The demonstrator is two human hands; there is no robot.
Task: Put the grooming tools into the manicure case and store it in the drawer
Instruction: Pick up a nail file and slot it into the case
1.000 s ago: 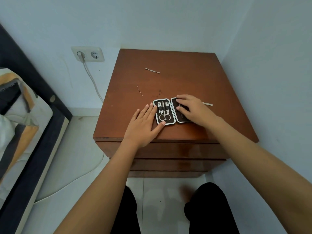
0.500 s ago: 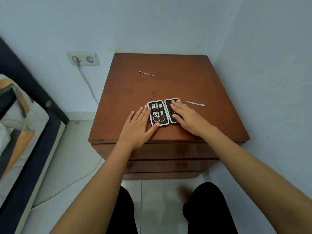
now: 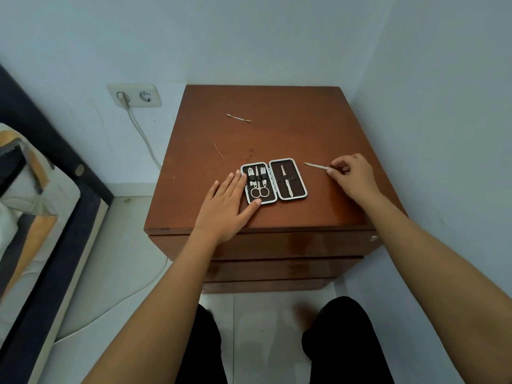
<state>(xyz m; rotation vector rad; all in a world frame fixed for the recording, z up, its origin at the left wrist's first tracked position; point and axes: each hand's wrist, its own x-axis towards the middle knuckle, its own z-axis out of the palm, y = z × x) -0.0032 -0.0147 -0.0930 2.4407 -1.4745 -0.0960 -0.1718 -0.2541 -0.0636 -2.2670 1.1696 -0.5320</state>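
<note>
The manicure case (image 3: 300, 177) lies open on the brown nightstand (image 3: 277, 134), with scissors and clippers in its left half and tweezers (image 3: 286, 181) in its right half. My left hand (image 3: 225, 207) rests flat with its fingers spread, touching the case's left edge. My right hand (image 3: 353, 176) pinches the near end of a thin metal tool (image 3: 315, 166) lying to the right of the case. Two more thin tools lie further back: a flat one (image 3: 238, 118) and a needle-like one (image 3: 219, 151).
Closed drawers (image 3: 277, 245) make up the nightstand's front. White walls stand close behind and on the right. A bed (image 3: 33, 195) stands at left, with a wall socket (image 3: 134, 95) and cable beside it. My knees are below on the tiled floor.
My right hand has left the case's right half and moved right to the thin metal tool, pinching its end. The tweezers in the case are now uncovered. My left hand stayed put.
</note>
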